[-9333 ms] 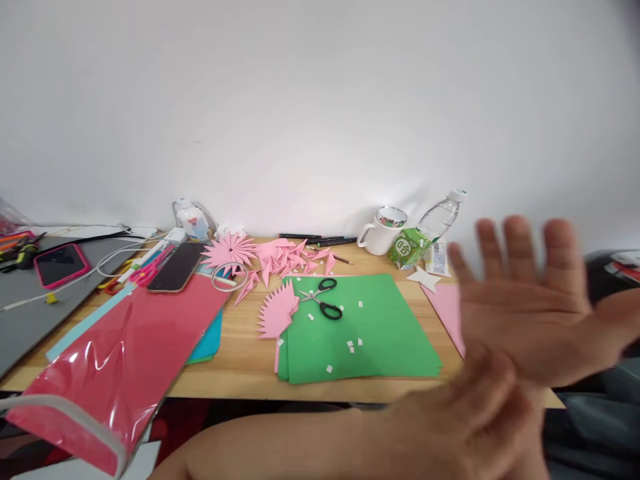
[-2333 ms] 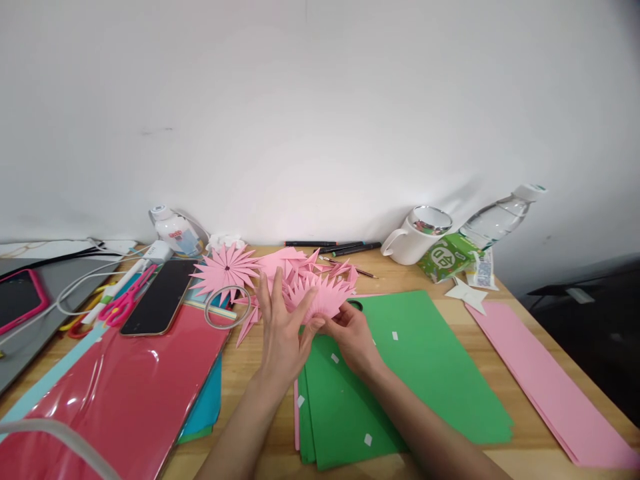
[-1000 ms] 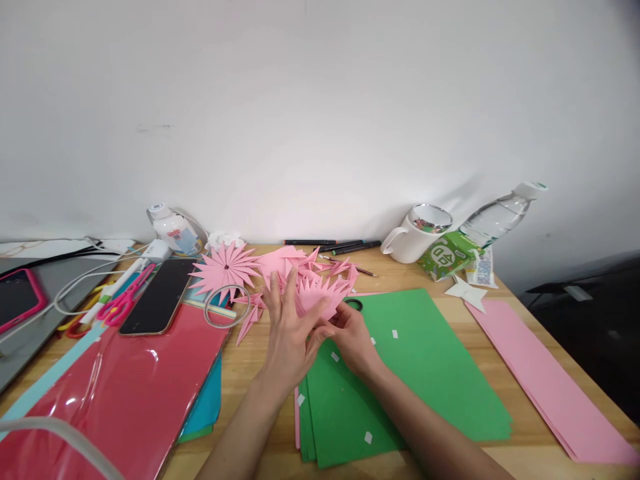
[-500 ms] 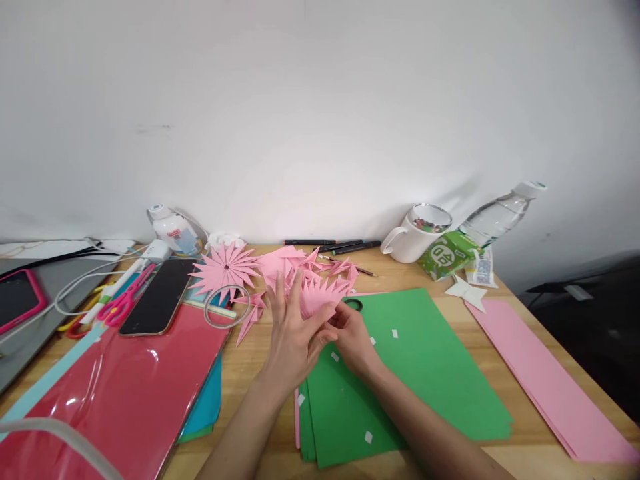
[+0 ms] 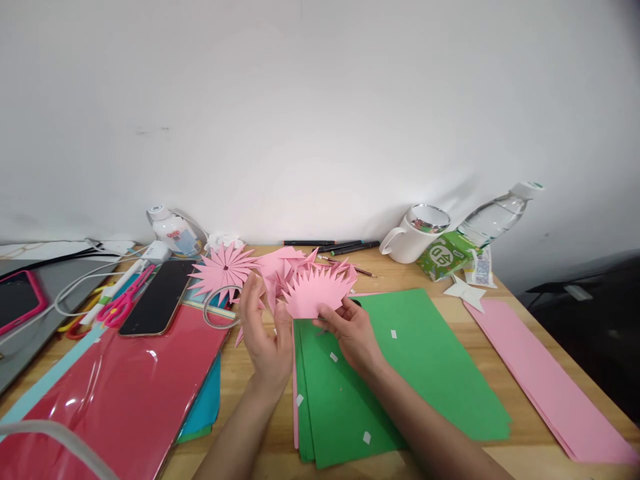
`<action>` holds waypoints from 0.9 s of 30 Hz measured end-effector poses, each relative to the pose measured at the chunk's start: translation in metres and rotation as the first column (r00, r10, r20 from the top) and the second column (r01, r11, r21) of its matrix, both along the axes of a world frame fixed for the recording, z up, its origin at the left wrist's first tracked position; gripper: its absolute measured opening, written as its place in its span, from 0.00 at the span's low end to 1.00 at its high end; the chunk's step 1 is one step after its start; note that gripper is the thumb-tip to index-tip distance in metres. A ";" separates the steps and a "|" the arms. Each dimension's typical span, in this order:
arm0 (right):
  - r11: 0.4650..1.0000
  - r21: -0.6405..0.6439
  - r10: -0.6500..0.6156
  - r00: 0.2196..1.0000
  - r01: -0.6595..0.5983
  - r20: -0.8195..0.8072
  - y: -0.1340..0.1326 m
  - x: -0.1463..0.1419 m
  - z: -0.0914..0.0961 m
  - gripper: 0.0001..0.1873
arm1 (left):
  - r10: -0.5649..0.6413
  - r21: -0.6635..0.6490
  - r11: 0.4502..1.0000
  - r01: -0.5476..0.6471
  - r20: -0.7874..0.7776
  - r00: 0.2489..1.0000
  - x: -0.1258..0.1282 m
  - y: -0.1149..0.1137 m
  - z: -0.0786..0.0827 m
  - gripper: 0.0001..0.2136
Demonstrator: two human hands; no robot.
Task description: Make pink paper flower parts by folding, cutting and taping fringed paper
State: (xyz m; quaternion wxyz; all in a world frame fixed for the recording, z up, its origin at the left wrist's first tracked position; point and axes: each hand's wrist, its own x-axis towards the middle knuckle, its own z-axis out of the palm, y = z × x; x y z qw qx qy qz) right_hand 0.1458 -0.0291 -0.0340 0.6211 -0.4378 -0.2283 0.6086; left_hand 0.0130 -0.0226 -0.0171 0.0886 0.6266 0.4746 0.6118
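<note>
A pink paper piece with a row of pointed tips along its upper edge is pinched in my right hand, the thumb on its near face. My left hand is beside its left end, fingers and thumb spread apart; the thumb tip is close to the paper, and I cannot tell whether it touches. Behind lie more folded pink paper pieces. A round pink pleated paper star rests to their left. Green paper sheets lie under my right hand, dotted with small white scraps.
On the left are a phone, pink scissors, a roll of tape and a red plastic-covered pack. At the right stand a white mug, a green box and a water bottle; pink strips lie nearer.
My left hand has moved left off the pink paper piece, its fingers opening. The piece has turned its flat side toward me and spread wider, still in my right hand.
</note>
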 end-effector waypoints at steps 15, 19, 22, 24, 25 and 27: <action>0.999 0.004 -0.048 0.993 0.048 -0.105 0.000 0.001 0.009 0.18 | -0.167 -0.552 0.631 0.545 0.590 0.790 0.006 0.013 -0.006 0.14; 0.999 0.015 -0.037 0.996 0.038 -0.079 0.000 0.001 0.007 0.17 | -0.074 -0.536 0.601 0.593 0.702 0.708 0.009 0.012 -0.009 0.14; 0.999 0.028 -0.036 0.998 0.038 -0.041 0.000 0.000 0.006 0.17 | -0.017 -0.507 0.577 0.640 0.776 0.630 0.012 0.013 -0.008 0.15; 0.998 0.035 -0.048 0.999 0.048 -0.013 0.001 0.000 0.007 0.18 | 0.009 -0.492 0.569 0.658 0.805 0.594 0.013 0.014 -0.008 0.16; 0.998 0.033 -0.058 0.998 0.058 -0.001 0.001 0.001 0.007 0.18 | 0.018 -0.487 0.566 0.665 0.814 0.581 0.013 0.014 -0.007 0.16; 0.996 0.016 -0.092 0.996 0.092 0.007 0.002 0.001 0.007 0.20 | 0.016 -0.475 0.551 0.686 0.828 0.561 0.013 0.013 -0.007 0.17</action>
